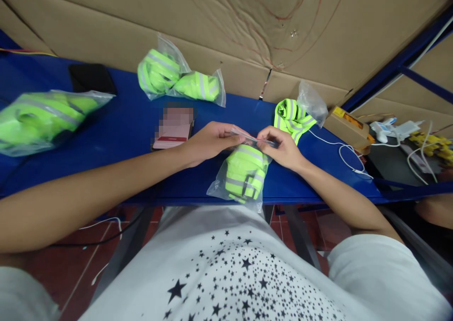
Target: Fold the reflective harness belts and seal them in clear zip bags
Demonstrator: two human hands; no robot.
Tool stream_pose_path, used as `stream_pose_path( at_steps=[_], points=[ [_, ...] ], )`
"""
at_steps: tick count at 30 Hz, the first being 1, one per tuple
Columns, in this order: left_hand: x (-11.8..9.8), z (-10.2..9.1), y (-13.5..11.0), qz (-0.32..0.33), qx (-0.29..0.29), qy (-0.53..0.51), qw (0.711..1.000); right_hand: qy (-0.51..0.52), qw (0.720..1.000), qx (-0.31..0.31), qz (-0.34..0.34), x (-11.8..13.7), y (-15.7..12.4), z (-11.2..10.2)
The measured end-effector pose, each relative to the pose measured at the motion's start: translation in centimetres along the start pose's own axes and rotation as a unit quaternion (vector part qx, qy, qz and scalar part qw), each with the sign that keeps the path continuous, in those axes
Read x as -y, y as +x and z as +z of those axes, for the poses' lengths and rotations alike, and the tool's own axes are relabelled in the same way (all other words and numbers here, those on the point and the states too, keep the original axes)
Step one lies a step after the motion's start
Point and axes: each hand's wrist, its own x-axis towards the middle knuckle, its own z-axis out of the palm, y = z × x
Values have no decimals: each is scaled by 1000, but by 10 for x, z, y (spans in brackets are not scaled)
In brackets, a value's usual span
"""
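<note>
A clear plastic bag (216,185) lies at the front edge of the blue table, its top edge turned away from me. Inside it is a folded neon-yellow reflective strap (244,168) with grey stripes and a dark buckle. My left hand (219,142) pinches the bag's top edge from the left. My right hand (281,146) pinches the same edge on the right, the thumbs close together. Just beyond my right hand lies a loose neon reflective strap (292,116), with an empty-looking clear bag (313,102) beside it.
Two bagged neon bundles (159,71) rest against the cardboard wall (212,24). A larger bagged bundle (46,116) and a black object (90,78) are at the left. A phone (173,130) lies near my left forearm. A small cardboard box (348,130) and white cable (348,158) sit right.
</note>
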Motion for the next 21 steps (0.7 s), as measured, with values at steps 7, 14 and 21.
stream_pose_path(
  at_steps=[7, 14, 21],
  points=[
    [6, 0, 0, 50, 19, 40, 998, -33, 999, -4, -15, 4, -3, 2],
    [6, 2, 0, 128, 42, 172, 976, -14, 999, 2, -30, 6, -3, 3],
    [6, 7, -3, 145, 48, 236, 960, 7, 999, 6, -33, 10, -3, 4]
  ],
)
